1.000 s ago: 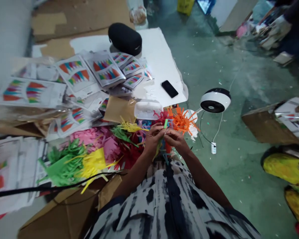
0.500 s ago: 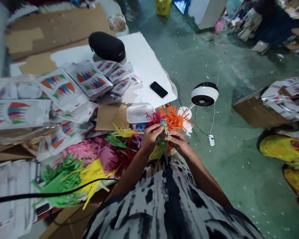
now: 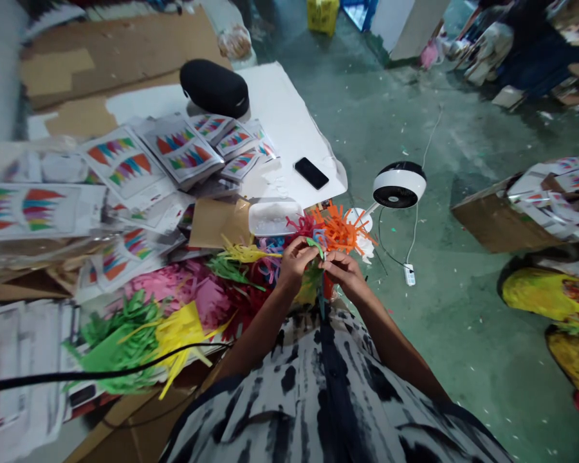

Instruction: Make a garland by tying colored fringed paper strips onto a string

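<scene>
Both hands meet in front of my chest over a heap of cut paper fringes. My left hand (image 3: 295,262) is closed, pinching a small green paper strip (image 3: 314,244) at its top. My right hand (image 3: 343,270) is closed on the same strip from the other side, fingers curled against the left hand. More coloured fringe pieces hang below the hands, partly hidden. Just beyond the fingers lies an orange paper fringe (image 3: 338,229) and a red one (image 3: 303,225).
Green, yellow and pink fringes (image 3: 139,325) pile at the left. Printed packets (image 3: 181,149) cover the table, with a black case (image 3: 215,87), a phone (image 3: 311,172) and a white tray (image 3: 273,217). A white fan (image 3: 398,184) stands on the green floor. Cardboard box (image 3: 502,218) at right.
The view has shifted slightly. The green strip has tipped from upright to leaning left between my fingers; both hands stay together in the same place.
</scene>
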A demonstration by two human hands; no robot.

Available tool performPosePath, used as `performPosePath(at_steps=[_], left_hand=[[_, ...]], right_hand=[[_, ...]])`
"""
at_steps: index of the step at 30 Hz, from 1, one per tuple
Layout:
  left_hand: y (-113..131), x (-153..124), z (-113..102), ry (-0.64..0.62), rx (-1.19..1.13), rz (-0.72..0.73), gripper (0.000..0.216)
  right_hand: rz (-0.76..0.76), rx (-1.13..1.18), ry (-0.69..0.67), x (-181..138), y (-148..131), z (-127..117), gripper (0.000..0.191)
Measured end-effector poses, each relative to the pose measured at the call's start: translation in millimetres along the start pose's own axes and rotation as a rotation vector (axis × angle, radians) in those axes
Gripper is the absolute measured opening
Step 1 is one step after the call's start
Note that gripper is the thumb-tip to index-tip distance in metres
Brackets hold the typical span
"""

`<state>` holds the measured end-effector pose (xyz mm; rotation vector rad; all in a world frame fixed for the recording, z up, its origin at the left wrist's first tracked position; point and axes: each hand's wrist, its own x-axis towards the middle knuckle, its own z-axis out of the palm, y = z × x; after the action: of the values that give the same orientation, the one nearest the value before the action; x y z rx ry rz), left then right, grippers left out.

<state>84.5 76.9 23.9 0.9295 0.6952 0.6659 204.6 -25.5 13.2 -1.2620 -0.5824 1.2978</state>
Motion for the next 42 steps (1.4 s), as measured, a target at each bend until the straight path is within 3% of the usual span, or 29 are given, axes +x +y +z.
performPosePath(at_steps=[6,12,15,20,31,42], left_hand=[[-8.6,2.5,-0.2,-0.101,0.068,0.024,0.029],[-8.9,12.7,-14.4,-0.091,0.301,0.106,0.026],[-9.7,14.1,-18.4,-0.12,0.42,0.153,0.022],[-15.0,13.2,-19.3,-0.134,0.526,0.196,0.019],[-6.3,8.7,-20.0,-0.242,0.501,0.081,0.023],[-7.3,5.1,-20.2,-0.291,0.696,0.203,0.034]], right_hand=[[-0.009,-0.049,0.013,-1.5,-0.1,-3.4,0.039],[-0.364,-0.608,0.079,-7.3,-28.7,-6.9,0.023],[-0.429,-0.814,0.043,-10.2,-41.4,-4.7,0.011],[-0.401,-0.968,-0.023,-10.3,-44.8,-5.1,0.007],[-0.335,-1.026,-0.089,-8.2,-52.4,-16.7,0.011],[-0.229,-1.001,0.104,-5.2,-45.4,-17.5,0.013]])
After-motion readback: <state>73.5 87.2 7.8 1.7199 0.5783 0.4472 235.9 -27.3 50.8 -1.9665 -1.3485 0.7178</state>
